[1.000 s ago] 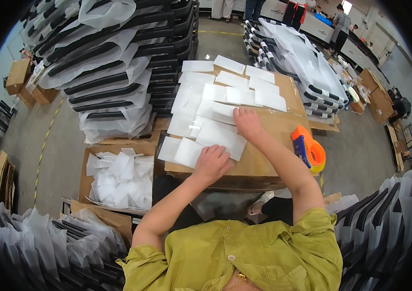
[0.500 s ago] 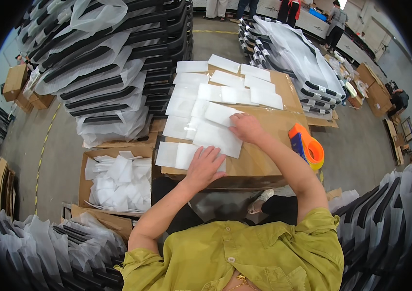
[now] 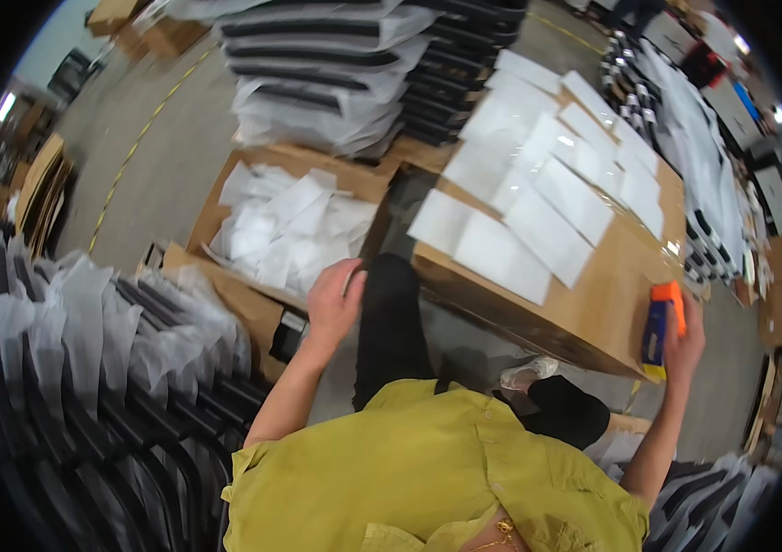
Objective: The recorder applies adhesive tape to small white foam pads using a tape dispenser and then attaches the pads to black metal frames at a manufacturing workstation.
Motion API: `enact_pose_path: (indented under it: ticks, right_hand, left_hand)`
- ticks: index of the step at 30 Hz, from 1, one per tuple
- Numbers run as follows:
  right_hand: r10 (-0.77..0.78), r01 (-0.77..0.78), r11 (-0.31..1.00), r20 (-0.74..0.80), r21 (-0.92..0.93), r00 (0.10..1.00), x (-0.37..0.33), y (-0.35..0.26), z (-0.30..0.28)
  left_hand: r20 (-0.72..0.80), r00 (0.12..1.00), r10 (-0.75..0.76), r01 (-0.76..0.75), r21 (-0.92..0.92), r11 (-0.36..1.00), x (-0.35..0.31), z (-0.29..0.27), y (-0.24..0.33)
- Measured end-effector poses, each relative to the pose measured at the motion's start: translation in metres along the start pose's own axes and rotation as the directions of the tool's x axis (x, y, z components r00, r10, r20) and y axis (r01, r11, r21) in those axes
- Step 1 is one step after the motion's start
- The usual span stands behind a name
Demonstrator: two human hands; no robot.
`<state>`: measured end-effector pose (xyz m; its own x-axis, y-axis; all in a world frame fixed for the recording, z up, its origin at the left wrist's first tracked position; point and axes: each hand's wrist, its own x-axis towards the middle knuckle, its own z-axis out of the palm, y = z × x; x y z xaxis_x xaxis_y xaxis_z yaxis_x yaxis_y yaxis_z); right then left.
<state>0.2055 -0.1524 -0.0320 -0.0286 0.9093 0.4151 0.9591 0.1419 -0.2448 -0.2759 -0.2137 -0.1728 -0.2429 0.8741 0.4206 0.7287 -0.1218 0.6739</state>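
On the right edge of the cardboard box (image 3: 593, 336), my right hand (image 3: 686, 333) is closed around a tape dispenser (image 3: 656, 329), orange and blue with a yellow end. My left hand (image 3: 334, 299) is beside my knee, at the near edge of an open carton (image 3: 211, 207) of loose white foam pieces (image 3: 285, 225). Its fingers are slightly bent and apart, and no object shows in them. Overlapping white foam sheets (image 3: 549, 216) cover much of the box's top; the nearest one (image 3: 501, 258) lies close to its front edge.
A tall stack of black frames (image 3: 317, 60) in white wrapping rises behind the carton. More wrapped frames (image 3: 87, 368) stand at lower left, others (image 3: 685, 147) are piled at far right. A yellow line (image 3: 138, 143) runs along the floor at left.
The view has swung left, so the box appears further right. Both hands have left the foam sheets: the right has taken hold of the tape dispenser, the left has moved beside the carton.
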Motion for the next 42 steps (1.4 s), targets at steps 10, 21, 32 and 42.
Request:
enact_pose_path:
  ticks: [10, 21, 32, 42]
  right_hand:
    - [0.428, -0.43, 0.903, 0.067, 0.018, 0.901, -0.055, 0.056, 0.021]
    - [0.482, -0.47, 0.876, 0.159, -0.108, 0.862, -0.047, 0.056, 0.032]
    - [0.586, -0.575, 0.809, 0.237, -0.121, 0.775, -0.032, 0.041, 0.036]
    - [0.516, -0.459, 0.84, 0.165, -0.288, 0.841, -0.039, 0.045, 0.038]
  left_hand:
    - [0.189, 0.805, -0.563, 0.497, 0.303, 0.813, -0.065, 0.065, -0.19]
    - [-0.208, 0.292, -0.934, 0.855, -0.38, 0.352, 0.068, 0.091, -0.342]
    - [0.129, -0.036, -0.991, 0.865, -0.492, -0.095, 0.109, 0.13, -0.365]
    - [0.137, 0.077, -0.988, 0.713, -0.7, -0.041, 0.067, 0.095, -0.332]
